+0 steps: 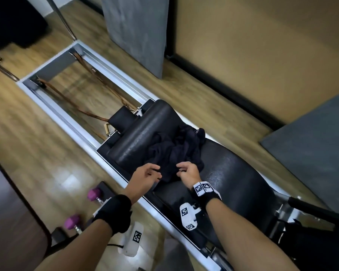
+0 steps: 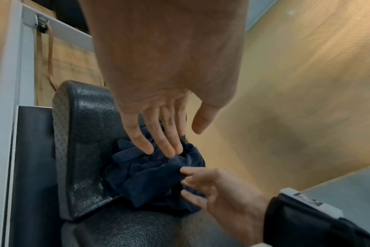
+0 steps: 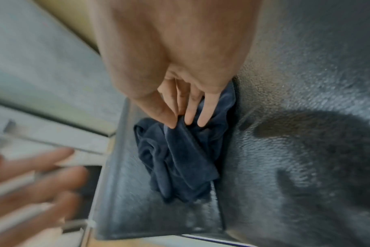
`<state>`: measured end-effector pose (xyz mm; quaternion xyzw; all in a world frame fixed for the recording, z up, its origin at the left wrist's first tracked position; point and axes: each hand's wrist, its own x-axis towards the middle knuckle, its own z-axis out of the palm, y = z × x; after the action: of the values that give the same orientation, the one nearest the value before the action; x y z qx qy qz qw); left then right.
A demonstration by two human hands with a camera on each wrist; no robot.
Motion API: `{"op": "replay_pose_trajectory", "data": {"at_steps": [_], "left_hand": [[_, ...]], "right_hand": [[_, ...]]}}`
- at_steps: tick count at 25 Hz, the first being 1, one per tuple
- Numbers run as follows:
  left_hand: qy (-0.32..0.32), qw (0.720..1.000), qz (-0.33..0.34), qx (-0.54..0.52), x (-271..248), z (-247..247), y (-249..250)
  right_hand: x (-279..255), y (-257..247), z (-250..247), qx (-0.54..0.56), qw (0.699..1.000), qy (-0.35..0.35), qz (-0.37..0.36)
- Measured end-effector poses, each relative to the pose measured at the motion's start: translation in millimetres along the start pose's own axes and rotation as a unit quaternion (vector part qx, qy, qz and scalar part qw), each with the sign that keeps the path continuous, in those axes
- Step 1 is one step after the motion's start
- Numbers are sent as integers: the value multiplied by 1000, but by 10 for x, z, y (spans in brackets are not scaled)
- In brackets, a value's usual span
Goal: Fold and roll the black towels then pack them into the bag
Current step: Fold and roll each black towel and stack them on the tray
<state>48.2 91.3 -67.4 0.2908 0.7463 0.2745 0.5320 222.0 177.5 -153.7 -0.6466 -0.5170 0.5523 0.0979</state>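
A crumpled pile of black towels (image 1: 176, 149) lies on the black padded carriage (image 1: 233, 173) of an exercise machine, against its raised headrest (image 1: 143, 132). My right hand (image 1: 186, 170) pinches a fold at the near edge of the pile. The right wrist view shows thumb and forefinger of the right hand (image 3: 177, 120) closed on the black towels (image 3: 180, 158). My left hand (image 1: 148, 173) hovers just left of the pile and holds nothing. In the left wrist view the left hand (image 2: 173, 133) has straight fingers over the towels (image 2: 146, 180). No bag is in view.
The carriage sits in a long silver frame (image 1: 82, 130) with brown straps (image 1: 72, 102) inside it. Two purple dumbbells (image 1: 94, 193) (image 1: 71, 222) lie on the wooden floor to the left. Grey mats (image 1: 137, 30) (image 1: 311, 153) stand along the wall behind and to the right.
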Motion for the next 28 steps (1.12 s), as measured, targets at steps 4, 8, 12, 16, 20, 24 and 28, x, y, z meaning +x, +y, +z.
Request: {"op": "replay_pose_trajectory", "data": {"at_steps": [4, 8, 12, 16, 20, 24, 28], "left_hand": [[9, 998, 45, 33, -98, -3, 55], [8, 981, 186, 60, -367, -107, 227], [45, 954, 292, 45, -831, -313, 511], [151, 925, 343, -61, -1625, -697, 608], [202, 893, 393, -84, -2526, -1049, 528], [228, 868, 431, -91, -3387, -1255, 391], [276, 849, 450, -30, -4053, -1384, 74]], "right_hand": [[-188, -387, -182, 257, 966, 25, -27], [-647, -917, -411, 345, 923, -74, -152], [-1313, -1366, -528, 310, 898, -161, -267], [-2127, -1684, -505, 273, 877, -179, -353], [-2871, -1888, -348, 235, 848, -214, -425], [-3577, -1929, 27, 129, 834, -194, -501], [-4135, -1921, 365, 66, 809, -173, -557]]}}
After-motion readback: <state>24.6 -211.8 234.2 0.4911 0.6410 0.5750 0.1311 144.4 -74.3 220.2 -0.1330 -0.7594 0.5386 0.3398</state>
